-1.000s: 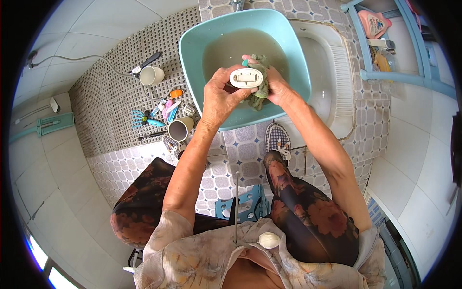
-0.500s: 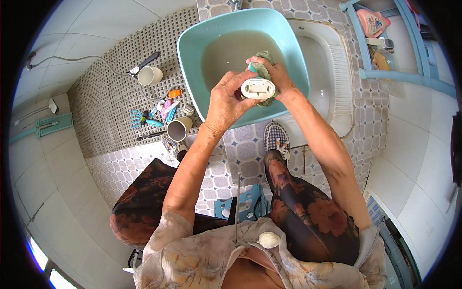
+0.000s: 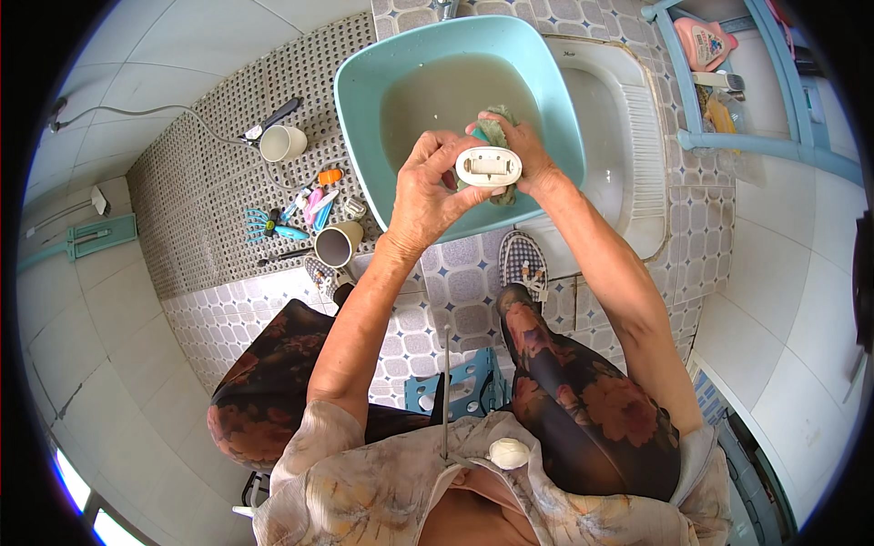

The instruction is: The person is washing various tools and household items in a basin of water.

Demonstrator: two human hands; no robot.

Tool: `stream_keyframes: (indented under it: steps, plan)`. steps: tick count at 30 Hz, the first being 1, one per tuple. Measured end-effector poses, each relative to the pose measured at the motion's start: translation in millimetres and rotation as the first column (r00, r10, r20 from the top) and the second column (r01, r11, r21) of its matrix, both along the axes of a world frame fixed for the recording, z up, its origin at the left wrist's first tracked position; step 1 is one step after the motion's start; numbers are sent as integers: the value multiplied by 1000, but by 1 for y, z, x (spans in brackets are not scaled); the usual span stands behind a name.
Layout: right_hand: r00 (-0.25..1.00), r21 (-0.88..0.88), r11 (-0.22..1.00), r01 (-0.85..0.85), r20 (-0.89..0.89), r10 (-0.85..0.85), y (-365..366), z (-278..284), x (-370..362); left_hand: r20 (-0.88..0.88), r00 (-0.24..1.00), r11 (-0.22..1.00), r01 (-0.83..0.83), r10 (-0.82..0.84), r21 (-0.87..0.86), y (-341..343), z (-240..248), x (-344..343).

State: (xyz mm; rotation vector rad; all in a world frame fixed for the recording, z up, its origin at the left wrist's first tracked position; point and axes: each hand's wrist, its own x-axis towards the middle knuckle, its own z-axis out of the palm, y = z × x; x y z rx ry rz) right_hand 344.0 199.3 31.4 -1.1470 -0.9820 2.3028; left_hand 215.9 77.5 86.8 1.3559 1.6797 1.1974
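Gripping small white rounded-rectangle plastic piece (image 3: 489, 166) in my left hand (image 3: 428, 187), fingers curled round its edge, above teal square plastic basin (image 3: 364, 86) of murky water. My right hand (image 3: 523, 155) clenched on crumpled green cloth (image 3: 496, 132), pressed behind piece. Patterned tile floor (image 3: 469, 282) below.

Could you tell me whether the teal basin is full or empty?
Partly full: murky water covers the bottom of the teal basin, beneath both hands.
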Motion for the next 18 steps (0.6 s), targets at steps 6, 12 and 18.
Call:
stream_keyframes:
  steps: [6, 12, 18]
  plan:
    - [998, -61, 996, -57, 6, 58, 1, -5, 2, 202, 979, 999, -41, 37, 15, 1, -10, -1]
    - [1000, -175, 985, -13, 3, 13, -4, -12, -3, 631, 758, 985, -156, 166, -71, 9, -14, -2]
    - [990, -205, 970, -134, 22, 141, -7, -4, 2, 696, 619, 931, -267, 364, -250, 13, -26, -21]
